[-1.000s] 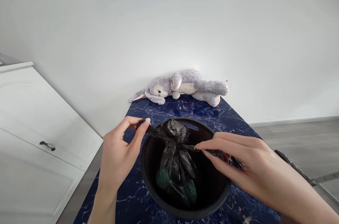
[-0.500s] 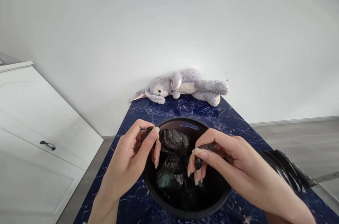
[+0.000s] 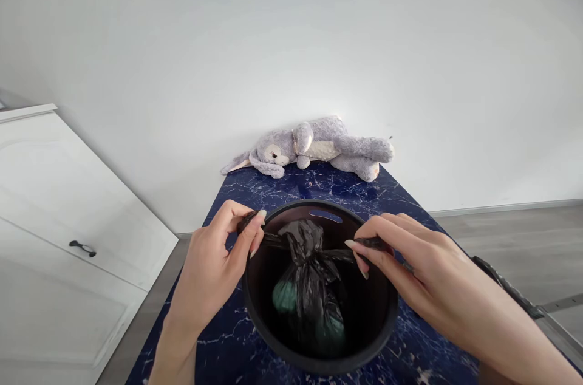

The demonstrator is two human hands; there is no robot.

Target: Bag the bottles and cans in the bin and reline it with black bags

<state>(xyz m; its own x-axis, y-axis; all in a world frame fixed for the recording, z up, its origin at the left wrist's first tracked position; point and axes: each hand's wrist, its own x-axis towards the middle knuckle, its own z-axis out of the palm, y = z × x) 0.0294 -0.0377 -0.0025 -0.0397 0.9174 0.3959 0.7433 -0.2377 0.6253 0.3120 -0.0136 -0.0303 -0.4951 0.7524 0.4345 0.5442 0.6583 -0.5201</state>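
Observation:
A black plastic bag (image 3: 314, 288) hangs inside a dark round bin (image 3: 321, 367), its neck gathered into a knot with the top bunched above. Something green shows through the thin plastic low down. My left hand (image 3: 218, 257) pinches one twisted end of the bag at the bin's left rim. On the other side, my right hand (image 3: 401, 257) pinches the opposite end between thumb and fingers, over the right rim. Both ends are stretched out sideways from the knot. The bin stands on a dark blue marbled table.
A grey plush bunny (image 3: 314, 148) lies on its side at the table's far end, against the white wall. More black plastic (image 3: 505, 288) lies at the right edge, partly behind my right arm. A white cabinet (image 3: 68, 239) stands at left.
My hands have moved apart, the right one outward to the right. The bag's ends are now pulled taut, and its neck has drawn together into a knot.

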